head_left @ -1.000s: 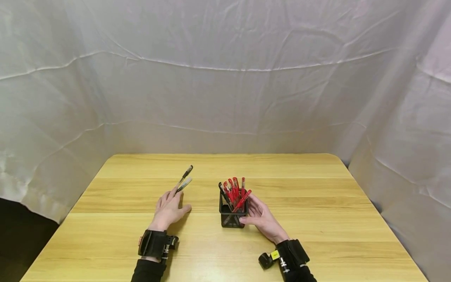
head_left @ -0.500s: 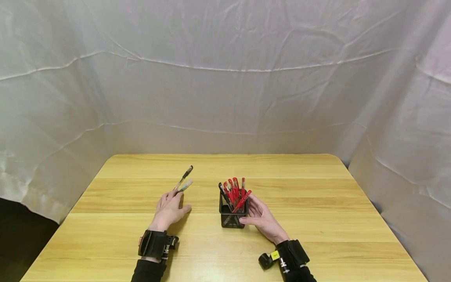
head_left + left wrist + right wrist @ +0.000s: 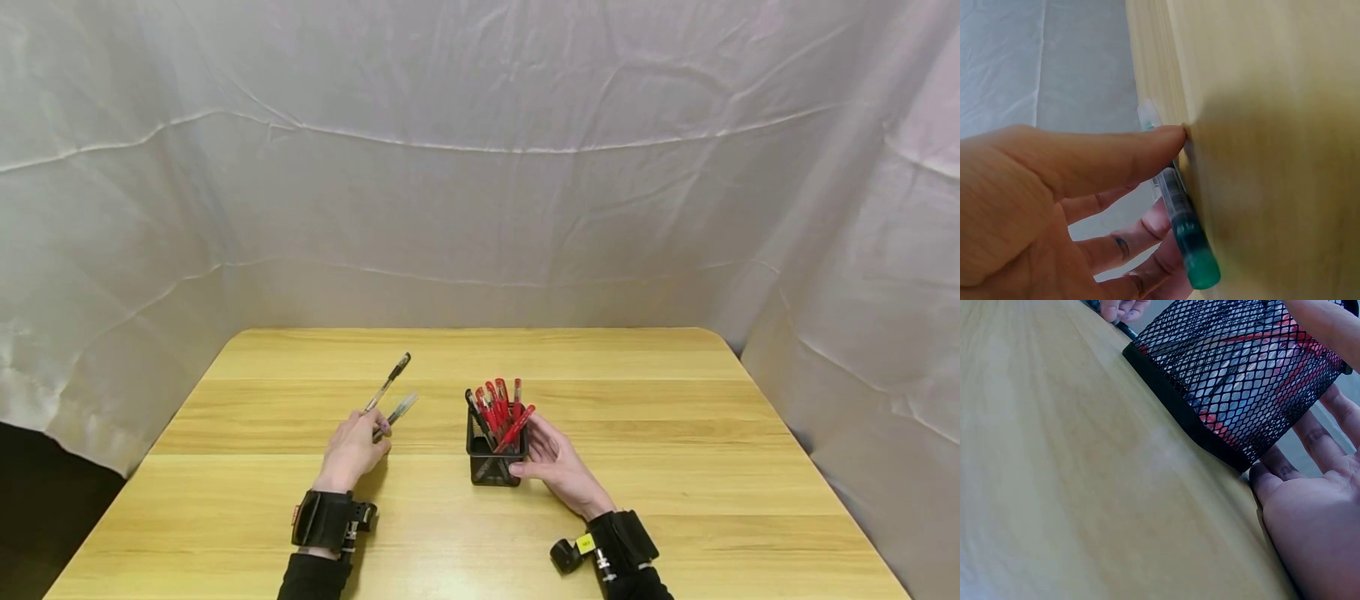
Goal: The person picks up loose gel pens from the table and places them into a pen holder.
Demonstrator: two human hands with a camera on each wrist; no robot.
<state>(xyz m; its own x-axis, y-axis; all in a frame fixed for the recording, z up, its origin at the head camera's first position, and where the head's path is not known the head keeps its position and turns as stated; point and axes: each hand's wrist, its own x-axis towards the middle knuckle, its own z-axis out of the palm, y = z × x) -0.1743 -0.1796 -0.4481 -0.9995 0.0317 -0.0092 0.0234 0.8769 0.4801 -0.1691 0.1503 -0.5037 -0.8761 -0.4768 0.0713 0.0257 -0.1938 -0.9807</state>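
Observation:
My left hand (image 3: 351, 448) pinches a clear-barrelled pen with a green end (image 3: 1202, 265) between thumb and fingers, low over the table. In the head view, the pale end of this pen (image 3: 404, 406) points away to the right. Just beyond the same hand lies a black-capped pen (image 3: 397, 367), its near end at the fingers. My right hand (image 3: 558, 467) holds a black mesh pen holder (image 3: 480, 468) by its right side, thumb at the front and fingers behind. Several red pens (image 3: 501, 407) and a black pen (image 3: 476, 407) stand in the holder, leaning different ways.
The wooden table (image 3: 652, 417) reaches back to a pale cloth curtain (image 3: 480, 208) that also hangs along both sides. A camera on a black strap (image 3: 326, 518) sits on the left wrist, and another camera (image 3: 567, 554) on the right.
My left thumb and fingers have come together on the green-ended pen and drawn it slightly nearer and to the right. The right hand and the pen holder stay in place.

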